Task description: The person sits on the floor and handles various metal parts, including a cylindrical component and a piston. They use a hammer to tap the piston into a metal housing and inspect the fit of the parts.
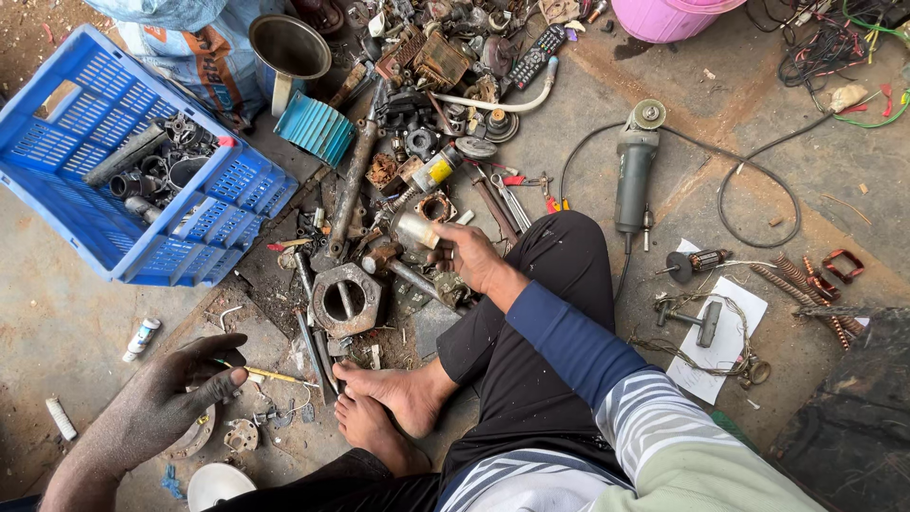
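Observation:
My right hand (pixel 469 254) reaches forward over my black-trousered knee and grips a short shiny metal cylinder (pixel 413 230) above a heap of scrap parts. My left hand (pixel 185 387), dark with grime, rests low on the concrete floor at the left and pinches a thin yellow stick (pixel 270 375) that points to the right. A round rusty disc (pixel 196 434) lies just under that hand. A large hexagonal metal housing (pixel 346 300) sits on the floor between the two hands. My bare feet (pixel 389 403) are crossed just below it.
A blue plastic crate (pixel 81 204) of metal parts stands at the left. A green angle grinder (pixel 635 171) with its cable lies to the right of my knee. A hammer (pixel 700 320) rests on white paper (pixel 735 346), copper coils (pixel 820 289) beyond. A pink bucket (pixel 664 19) stands at the top.

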